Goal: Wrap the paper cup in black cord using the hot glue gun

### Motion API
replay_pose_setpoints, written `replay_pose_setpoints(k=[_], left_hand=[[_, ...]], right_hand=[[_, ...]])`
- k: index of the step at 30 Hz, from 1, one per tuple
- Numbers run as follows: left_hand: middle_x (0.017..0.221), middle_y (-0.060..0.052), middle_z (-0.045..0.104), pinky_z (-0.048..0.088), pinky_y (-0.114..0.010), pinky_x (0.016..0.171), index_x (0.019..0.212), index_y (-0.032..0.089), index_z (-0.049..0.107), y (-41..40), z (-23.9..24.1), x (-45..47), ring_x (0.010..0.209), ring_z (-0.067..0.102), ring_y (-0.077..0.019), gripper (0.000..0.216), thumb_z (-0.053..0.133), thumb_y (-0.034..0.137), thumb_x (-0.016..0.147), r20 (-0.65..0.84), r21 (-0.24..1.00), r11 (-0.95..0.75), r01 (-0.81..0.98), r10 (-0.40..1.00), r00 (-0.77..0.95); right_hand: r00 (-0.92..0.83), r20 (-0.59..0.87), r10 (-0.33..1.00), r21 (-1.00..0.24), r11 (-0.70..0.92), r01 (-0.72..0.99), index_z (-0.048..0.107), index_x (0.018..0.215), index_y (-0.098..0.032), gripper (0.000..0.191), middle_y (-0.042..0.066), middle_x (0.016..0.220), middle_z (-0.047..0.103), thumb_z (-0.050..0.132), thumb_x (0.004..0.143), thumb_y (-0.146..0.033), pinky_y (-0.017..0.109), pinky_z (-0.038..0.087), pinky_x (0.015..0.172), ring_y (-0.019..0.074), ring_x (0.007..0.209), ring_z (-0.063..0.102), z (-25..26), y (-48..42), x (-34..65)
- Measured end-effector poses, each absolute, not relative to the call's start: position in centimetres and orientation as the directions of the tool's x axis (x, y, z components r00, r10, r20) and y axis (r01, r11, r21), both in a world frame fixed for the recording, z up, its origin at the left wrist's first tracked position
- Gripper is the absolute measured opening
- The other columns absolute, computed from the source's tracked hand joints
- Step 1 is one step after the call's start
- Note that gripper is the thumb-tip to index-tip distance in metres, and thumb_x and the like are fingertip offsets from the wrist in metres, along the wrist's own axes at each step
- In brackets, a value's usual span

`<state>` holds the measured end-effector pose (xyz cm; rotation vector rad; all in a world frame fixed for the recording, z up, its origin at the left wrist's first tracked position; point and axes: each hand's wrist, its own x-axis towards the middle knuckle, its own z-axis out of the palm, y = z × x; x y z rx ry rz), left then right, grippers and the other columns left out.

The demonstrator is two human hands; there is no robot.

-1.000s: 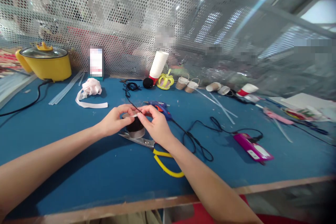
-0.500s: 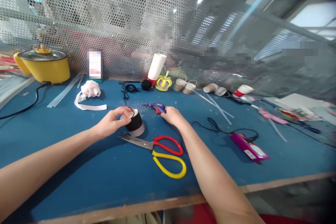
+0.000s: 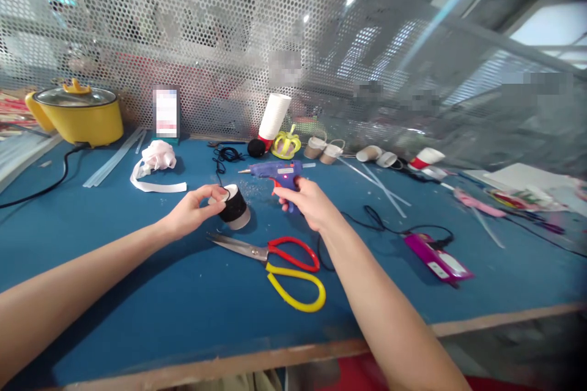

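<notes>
My left hand (image 3: pixel 195 211) pinches a small paper cup (image 3: pixel 235 208) wrapped in black, tilted on its side just above the blue table (image 3: pixel 114 269), with a white strip at its rim under my fingers. My right hand (image 3: pixel 305 198) grips the handle of a blue hot glue gun (image 3: pixel 275 170), lifted off the table with its nozzle pointing left toward the cup. The gun's black cord (image 3: pixel 367 217) trails to the right. Red-and-yellow scissors (image 3: pixel 279 263) lie on the table just in front of both hands.
A yellow electric pot (image 3: pixel 76 111) stands at the back left, with glue sticks (image 3: pixel 112 159) and a white ribbon bow (image 3: pixel 156 159) beside it. Paper cups (image 3: pixel 275 113), a yellow crown (image 3: pixel 285 143) and small cup baskets (image 3: pixel 323 149) line the mesh wall. A magenta device (image 3: pixel 435 256) lies to the right.
My right hand left the cup, reached to the glue gun lying on the table, took hold of it and raised it. My left hand kept the cup and tilted it.
</notes>
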<state>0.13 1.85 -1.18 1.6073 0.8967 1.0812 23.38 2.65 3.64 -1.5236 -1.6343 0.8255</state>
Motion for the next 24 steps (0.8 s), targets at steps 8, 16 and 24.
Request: replay_pose_setpoints(k=[8, 16, 24], left_hand=[[0.114, -0.010, 0.058, 0.027, -0.039, 0.101, 0.071, 0.016, 0.052, 2.1, -1.3, 0.0, 0.114, 0.046, -0.0227, 0.028, 0.059, 0.044, 0.070, 0.153, 0.983, -0.177, 0.047, 0.935, 0.319], [0.114, -0.010, 0.059, 0.028, -0.038, 0.100, 0.069, 0.016, 0.050, 2.1, -1.1, 0.0, 0.113, 0.048, -0.0224, 0.027, 0.058, 0.042, 0.070, 0.164, 0.982, -0.187, 0.040, 0.932, 0.323], [0.120, -0.013, 0.056, 0.027, -0.039, 0.102, 0.074, 0.015, 0.051, 2.0, -1.2, 0.0, 0.118, 0.045, -0.0243, 0.029, 0.058, 0.043, 0.071, 0.176, 0.980, -0.197, 0.026, 0.921, 0.347]], right_hand=[[-0.150, 0.113, 0.982, -0.845, 0.174, 0.506, 0.061, 0.084, -0.012, 0.025, 0.000, 0.051, 0.057, 0.052, 0.075, -0.034, 0.022, 0.047, 0.041, 0.0097, 0.039, 0.053, 4.0, -2.0, 21.6], [-0.184, 0.224, 0.957, -0.697, 0.289, 0.656, 0.056, 0.061, -0.018, 0.017, -0.003, 0.040, 0.053, 0.052, 0.074, -0.027, 0.023, 0.044, 0.042, 0.0110, 0.036, 0.051, 4.0, -2.7, 21.0], [-0.238, 0.344, 0.908, -0.513, 0.394, 0.763, 0.053, 0.061, -0.021, 0.016, -0.001, 0.048, 0.057, 0.052, 0.074, -0.030, 0.028, 0.045, 0.053, 0.0154, 0.046, 0.054, 3.2, -2.7, 21.0]])
